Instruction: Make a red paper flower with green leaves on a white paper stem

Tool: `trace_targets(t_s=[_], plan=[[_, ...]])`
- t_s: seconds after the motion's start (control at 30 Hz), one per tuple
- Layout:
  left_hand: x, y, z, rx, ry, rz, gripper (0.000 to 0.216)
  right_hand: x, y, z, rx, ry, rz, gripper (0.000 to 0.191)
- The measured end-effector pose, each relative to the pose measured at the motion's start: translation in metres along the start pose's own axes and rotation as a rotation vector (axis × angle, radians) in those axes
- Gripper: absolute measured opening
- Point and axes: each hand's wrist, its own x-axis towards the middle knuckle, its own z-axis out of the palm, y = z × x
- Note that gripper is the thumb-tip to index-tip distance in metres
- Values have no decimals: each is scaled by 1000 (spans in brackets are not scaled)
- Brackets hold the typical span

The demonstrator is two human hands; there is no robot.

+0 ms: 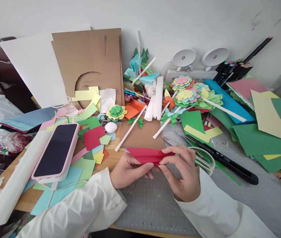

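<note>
A folded piece of red paper (144, 155) is stretched between my two hands, above the grey cutting mat (152, 208). My left hand (129, 170) pinches its left part, thumb along the lower edge. The fingers of my right hand (182, 173) grip its right end from above and below. Just beyond the paper lies a flat piece of brown cardboard (142, 134). White-handled scissors (206, 160) rest right of my right hand, next to a long black tool (227, 158), its exact kind unclear.
A phone in a pink case (56, 150) stands on the left by a white paper roll (18, 175). Paper flowers (186, 96) on white stems fill the back. Coloured paper scraps (94, 137) and green sheets (269, 138) lie on both sides. Cardboard sheets (90, 56) lean on the wall.
</note>
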Motion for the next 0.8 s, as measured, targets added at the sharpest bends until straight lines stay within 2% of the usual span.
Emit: trace_targets(t_s=[0.23, 0.53, 0.6, 0.67, 0.7, 0.8], plan=[[-2, 0, -5, -92, -40, -94, 32, 2, -2, -3, 8, -17, 28, 11], [2, 6, -6, -221, -61, -203, 31, 4, 6, -5, -92, -10, -169, 12], [0, 4, -6, -205, -18, -212, 36, 4, 10, -6, -109, -1, -190, 9], [-2, 1, -6, -121, 100, -160, 41, 3, 12, -7, -102, 5, -180, 8], [-3, 0, -7, -48, 178, -90, 42, 3, 13, -7, -90, 6, -165, 9], [-6, -1, -10, 236, 376, 253, 31, 3, 13, -6, -45, -4, -118, 12]])
